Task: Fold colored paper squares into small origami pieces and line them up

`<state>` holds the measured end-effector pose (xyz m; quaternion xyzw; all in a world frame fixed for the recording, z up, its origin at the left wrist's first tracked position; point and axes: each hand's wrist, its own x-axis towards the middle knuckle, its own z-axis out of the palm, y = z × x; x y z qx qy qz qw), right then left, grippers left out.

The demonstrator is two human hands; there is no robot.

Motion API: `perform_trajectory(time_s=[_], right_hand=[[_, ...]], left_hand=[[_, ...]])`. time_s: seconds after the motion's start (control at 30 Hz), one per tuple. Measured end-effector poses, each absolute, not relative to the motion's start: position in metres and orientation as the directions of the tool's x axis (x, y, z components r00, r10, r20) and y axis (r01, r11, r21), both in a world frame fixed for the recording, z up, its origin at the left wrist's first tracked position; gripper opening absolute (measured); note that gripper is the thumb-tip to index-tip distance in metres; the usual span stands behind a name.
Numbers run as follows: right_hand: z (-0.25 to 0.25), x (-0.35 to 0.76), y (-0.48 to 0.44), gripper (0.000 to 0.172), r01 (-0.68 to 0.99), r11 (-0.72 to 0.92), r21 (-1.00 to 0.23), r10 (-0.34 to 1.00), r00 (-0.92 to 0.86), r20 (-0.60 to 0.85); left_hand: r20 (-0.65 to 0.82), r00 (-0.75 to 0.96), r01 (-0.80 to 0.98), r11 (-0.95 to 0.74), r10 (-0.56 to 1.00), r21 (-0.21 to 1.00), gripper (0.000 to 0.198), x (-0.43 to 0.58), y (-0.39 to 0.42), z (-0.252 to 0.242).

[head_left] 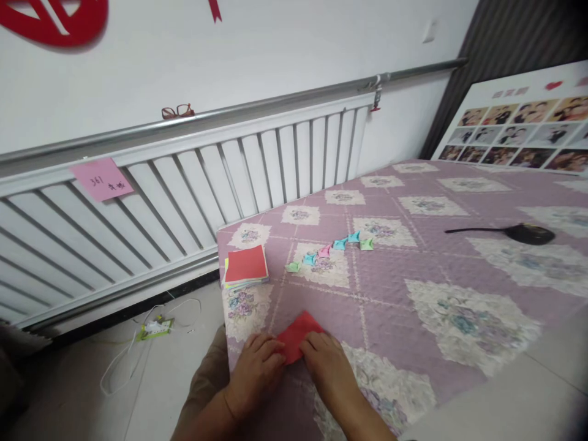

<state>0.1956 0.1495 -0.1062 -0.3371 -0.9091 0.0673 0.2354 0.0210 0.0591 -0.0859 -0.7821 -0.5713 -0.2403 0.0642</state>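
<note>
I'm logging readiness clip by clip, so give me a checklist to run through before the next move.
1. Left hand on the red paper: ok, fingers at its left side.
2. Right hand on the red paper: ok, fingers at its right side.
3. Near edges of the red paper lined up: cannot tell, the hands partly cover them.
4. Paper stack apart from the hands: ok, it lies beyond the left hand.
5. Paper stack squared up: not ok, a yellow edge sticks out.
6. Small folded pieces apart from the hands: ok, six lie farther off.
</note>
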Motion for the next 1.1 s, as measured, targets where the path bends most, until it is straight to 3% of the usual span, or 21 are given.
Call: perform_trajectory(time_s=[0.3, 0.63, 0.93, 1.1], right_hand=[[-0.113, 0.207, 0.157, 0.011, 0.520, 0.771, -0.366, 0.635, -0.669, 0.386], [-0.096, 0.207, 0.148, 0.008, 0.429, 0.792, -0.435, 0.584, -0.739, 0.335], [-0.094, 0.206, 0.144, 0.005, 0.444, 0.778, -0.445, 0.581, -0.779, 0.238], [-0.088, 0.204, 0.142, 0.003, 0.500, 0.719, -0.484, 0.639, -0.749, 0.177]], left_hand=[[0.298, -0.011, 0.937, -0.095, 0.955, 0.338, 0.038, 0.024, 0.054, -0.092], [0.276, -0.043, 0.949, -0.046, 0.960, 0.310, 0.038, 0.021, 0.056, -0.093], [0.324, 0.068, 0.943, -0.167, 0.943, 0.288, 0.022, 0.024, 0.036, -0.088], [0.266, -0.043, 0.931, -0.058, 0.963, 0.361, 0.012, 0.023, 0.033, -0.088]])
